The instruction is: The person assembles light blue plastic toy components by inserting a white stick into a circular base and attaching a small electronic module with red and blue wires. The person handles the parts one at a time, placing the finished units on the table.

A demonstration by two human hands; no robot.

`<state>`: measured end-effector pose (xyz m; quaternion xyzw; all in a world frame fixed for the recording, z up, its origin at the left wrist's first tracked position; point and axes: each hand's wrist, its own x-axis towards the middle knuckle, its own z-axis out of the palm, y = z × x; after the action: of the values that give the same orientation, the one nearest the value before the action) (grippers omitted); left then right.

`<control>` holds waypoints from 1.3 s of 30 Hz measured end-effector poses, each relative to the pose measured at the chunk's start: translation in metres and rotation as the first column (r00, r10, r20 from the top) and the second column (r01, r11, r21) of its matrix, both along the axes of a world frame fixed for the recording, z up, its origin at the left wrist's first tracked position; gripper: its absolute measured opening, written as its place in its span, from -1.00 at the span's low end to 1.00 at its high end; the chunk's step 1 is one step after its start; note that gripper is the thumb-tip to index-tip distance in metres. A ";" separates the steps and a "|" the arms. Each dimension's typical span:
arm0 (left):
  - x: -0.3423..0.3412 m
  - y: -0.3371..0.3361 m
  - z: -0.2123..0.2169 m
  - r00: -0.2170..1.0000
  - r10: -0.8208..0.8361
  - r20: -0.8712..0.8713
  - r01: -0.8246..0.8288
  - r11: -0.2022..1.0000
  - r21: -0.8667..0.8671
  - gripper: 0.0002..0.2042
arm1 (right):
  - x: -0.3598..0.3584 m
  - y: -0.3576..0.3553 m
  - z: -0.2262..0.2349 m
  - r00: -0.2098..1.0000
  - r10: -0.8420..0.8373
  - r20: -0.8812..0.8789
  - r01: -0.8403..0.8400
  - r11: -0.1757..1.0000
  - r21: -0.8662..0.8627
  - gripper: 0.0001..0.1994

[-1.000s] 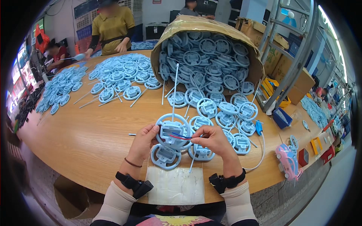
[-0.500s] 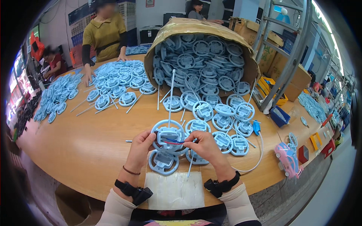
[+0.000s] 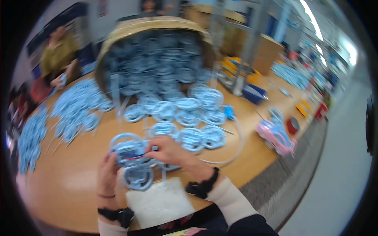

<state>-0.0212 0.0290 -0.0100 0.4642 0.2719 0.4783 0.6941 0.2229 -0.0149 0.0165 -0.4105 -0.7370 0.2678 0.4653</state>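
Note:
My left hand [image 3: 107, 172] grips the left rim of a light blue plastic toy steering wheel [image 3: 125, 137], which is held above the table. Across the wheel's recessed middle run thin red and blue wires [image 3: 135, 156]. My right hand [image 3: 169, 151] is closed at the wires' right end, thumb and finger pinched together. A small dark square piece [image 3: 155, 148] shows by its fingers, too blurred to name. Just below the held wheel lies another blue wheel [image 3: 138, 177], and a whitish sheet [image 3: 159, 202] lies in front of me.
A big carton [image 3: 153, 23] on its side spills blue wheels onto the table [image 3: 67, 192]. More wheels [image 3: 80, 102] are heaped at left, near a co-worker [image 3: 59, 55]. At right are a blue tool with a pale cable [image 3: 229, 112], a pink toy car [image 3: 273, 135] and a blue bin [image 3: 254, 93].
The view has swung to the right and blurred, so the table's contents sit further left. Both hands keep their hold on the wheel and wires. The co-worker's hand is now raised with a blue piece.

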 end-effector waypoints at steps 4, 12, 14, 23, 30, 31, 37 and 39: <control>0.001 -0.006 0.008 0.998 -0.034 0.057 0.031 0.998 0.049 -0.73 | -0.003 -0.002 0.008 0.999 -0.005 -0.049 0.002 0.998 -0.059 -0.90; 0.024 -0.016 0.010 0.963 -0.148 0.227 0.161 0.986 -0.043 -0.61 | -0.002 -0.012 0.013 0.998 0.008 -0.068 -0.010 1.000 -0.029 -0.89; 0.025 -0.017 0.010 0.967 -0.120 0.225 0.139 0.988 -0.070 -0.61 | -0.003 -0.012 0.012 0.996 0.007 -0.086 -0.010 0.999 -0.041 -0.89; -0.051 0.109 0.015 0.943 0.186 0.275 -0.160 0.980 -0.115 -0.53 | 0.001 -0.002 0.010 0.986 -0.046 -0.161 0.042 0.999 -0.026 -0.87; -0.002 0.097 0.027 0.772 -0.038 -0.635 0.058 0.998 0.011 -0.24 | 0.010 -0.006 0.018 0.940 -0.211 -0.270 0.160 0.967 -0.197 -0.87; 0.008 0.080 0.027 0.592 -0.024 -0.806 0.175 0.980 0.100 -0.23 | 0.007 -0.006 0.020 0.941 -0.198 -0.276 0.142 0.967 -0.210 -0.87; 0.062 0.029 0.024 0.429 0.064 -0.901 0.613 0.713 0.342 -0.19 | 0.003 -0.004 0.015 0.954 -0.247 -0.170 0.222 0.963 -0.151 -0.86; 0.059 0.022 0.026 0.437 0.263 -0.860 0.607 0.620 0.498 -0.16 | 0.003 -0.004 0.013 0.937 -0.332 -0.108 0.316 0.938 -0.146 -0.81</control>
<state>0.0383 0.0512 0.0156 0.9126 0.3044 0.1451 0.2310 0.2255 -0.0192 0.0294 -0.5365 -0.6087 0.2599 0.5236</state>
